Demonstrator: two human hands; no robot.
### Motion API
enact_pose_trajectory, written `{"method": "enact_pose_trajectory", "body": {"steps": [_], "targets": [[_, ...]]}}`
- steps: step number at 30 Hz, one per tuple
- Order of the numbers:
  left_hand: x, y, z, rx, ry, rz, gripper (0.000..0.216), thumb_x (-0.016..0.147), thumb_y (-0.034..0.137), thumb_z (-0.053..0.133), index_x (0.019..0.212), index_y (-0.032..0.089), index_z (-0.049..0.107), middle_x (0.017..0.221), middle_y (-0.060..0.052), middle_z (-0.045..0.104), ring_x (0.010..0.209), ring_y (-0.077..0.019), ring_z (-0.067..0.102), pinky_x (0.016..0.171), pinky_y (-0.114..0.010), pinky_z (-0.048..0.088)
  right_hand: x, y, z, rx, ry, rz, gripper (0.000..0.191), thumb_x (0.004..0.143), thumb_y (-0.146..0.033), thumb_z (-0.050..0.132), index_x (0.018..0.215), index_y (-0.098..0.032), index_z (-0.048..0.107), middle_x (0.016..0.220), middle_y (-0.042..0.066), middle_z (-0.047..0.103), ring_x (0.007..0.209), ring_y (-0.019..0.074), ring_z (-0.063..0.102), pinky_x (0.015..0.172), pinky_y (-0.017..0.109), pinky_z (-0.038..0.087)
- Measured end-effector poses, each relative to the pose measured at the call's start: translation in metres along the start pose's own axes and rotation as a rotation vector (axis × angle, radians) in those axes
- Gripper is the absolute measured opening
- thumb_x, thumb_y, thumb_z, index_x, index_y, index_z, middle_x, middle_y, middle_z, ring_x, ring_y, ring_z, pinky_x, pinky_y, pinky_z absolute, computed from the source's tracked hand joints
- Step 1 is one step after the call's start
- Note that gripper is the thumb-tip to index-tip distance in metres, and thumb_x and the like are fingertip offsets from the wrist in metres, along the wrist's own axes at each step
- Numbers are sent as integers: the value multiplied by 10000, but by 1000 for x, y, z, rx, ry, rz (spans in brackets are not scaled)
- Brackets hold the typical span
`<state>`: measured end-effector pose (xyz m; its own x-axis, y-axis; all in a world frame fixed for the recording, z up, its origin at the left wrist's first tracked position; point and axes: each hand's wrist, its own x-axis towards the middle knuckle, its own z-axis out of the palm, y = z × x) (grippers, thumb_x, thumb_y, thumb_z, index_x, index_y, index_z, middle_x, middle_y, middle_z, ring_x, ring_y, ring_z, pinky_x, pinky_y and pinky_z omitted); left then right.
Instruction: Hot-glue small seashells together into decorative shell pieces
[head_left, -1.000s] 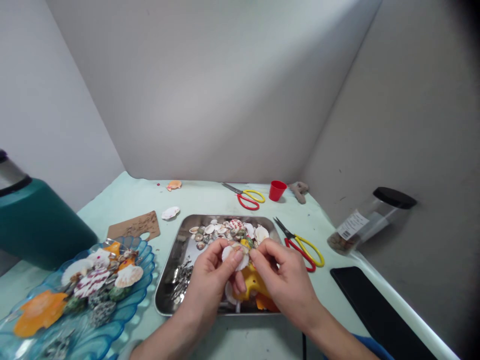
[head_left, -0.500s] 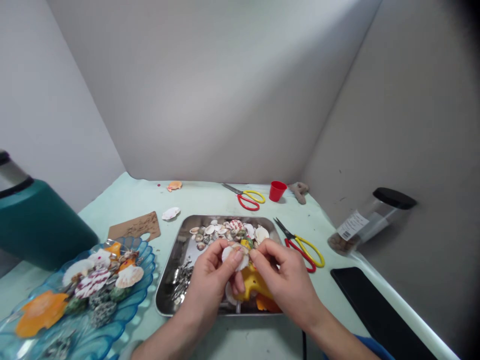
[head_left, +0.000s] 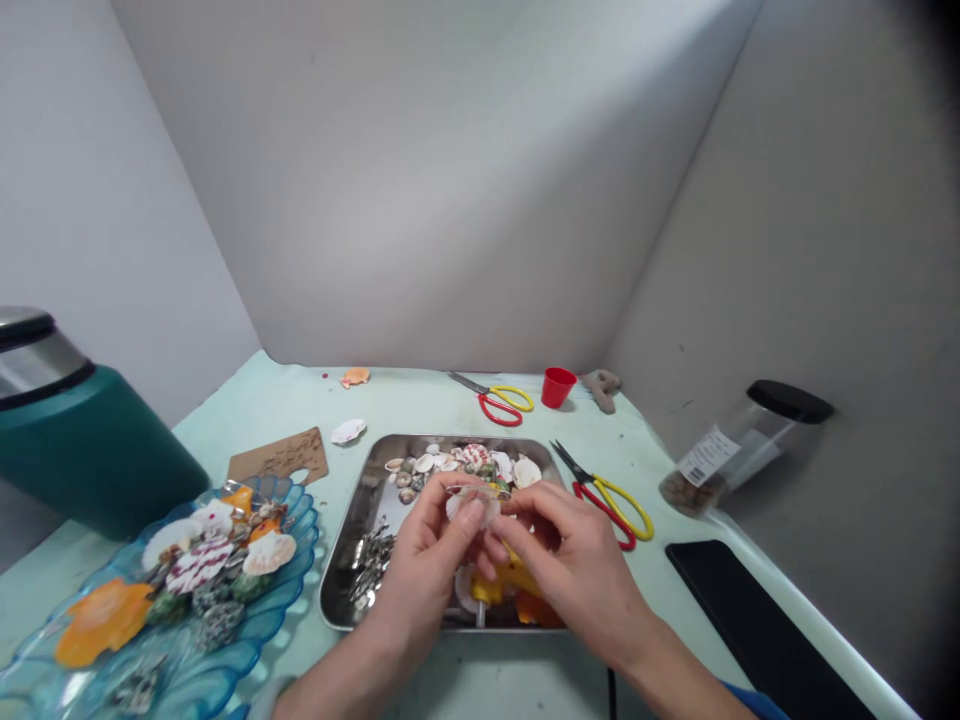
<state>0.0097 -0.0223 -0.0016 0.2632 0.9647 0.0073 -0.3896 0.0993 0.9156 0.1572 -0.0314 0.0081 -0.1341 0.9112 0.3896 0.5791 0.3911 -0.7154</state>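
Both hands meet over a steel tray (head_left: 360,500) of small seashells. My left hand (head_left: 429,570) pinches a white scallop shell (head_left: 472,500) between thumb and fingers. My right hand (head_left: 577,570) is closed in a pinch at the right edge of the same shell. What its fingertips hold is too small to make out. Below the hands, in the tray, lies a yellow tool (head_left: 504,582) beside an orange shell (head_left: 536,608). Several small shells (head_left: 450,462) fill the far end of the tray, and a heap of metal bits (head_left: 369,562) lies at its left.
A blue glass dish (head_left: 225,640) of shells stands at the left, a teal container (head_left: 82,450) behind it. Two pairs of red-and-yellow scissors (head_left: 607,492) (head_left: 499,398), a red cup (head_left: 557,386), a tipped clear jar (head_left: 739,440), a black slab (head_left: 757,625) and brown card (head_left: 281,455) surround the tray.
The hands have drawn closer together, and the shell now tilts flatter between the fingertips. The view has shifted slightly, so the tray and dish sit a little further right.
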Motion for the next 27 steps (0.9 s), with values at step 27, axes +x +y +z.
{"method": "enact_pose_trajectory", "body": {"steps": [27], "targets": [[-1, -1, 0, 108, 26, 29, 198, 802, 331, 605, 944, 196, 577, 585, 40, 536, 460, -83, 472, 457, -194, 405, -5, 2, 5, 69, 142, -216, 139, 833, -112, 537, 714, -178, 509, 691, -1, 497, 603, 127, 475, 545, 255, 377]]}}
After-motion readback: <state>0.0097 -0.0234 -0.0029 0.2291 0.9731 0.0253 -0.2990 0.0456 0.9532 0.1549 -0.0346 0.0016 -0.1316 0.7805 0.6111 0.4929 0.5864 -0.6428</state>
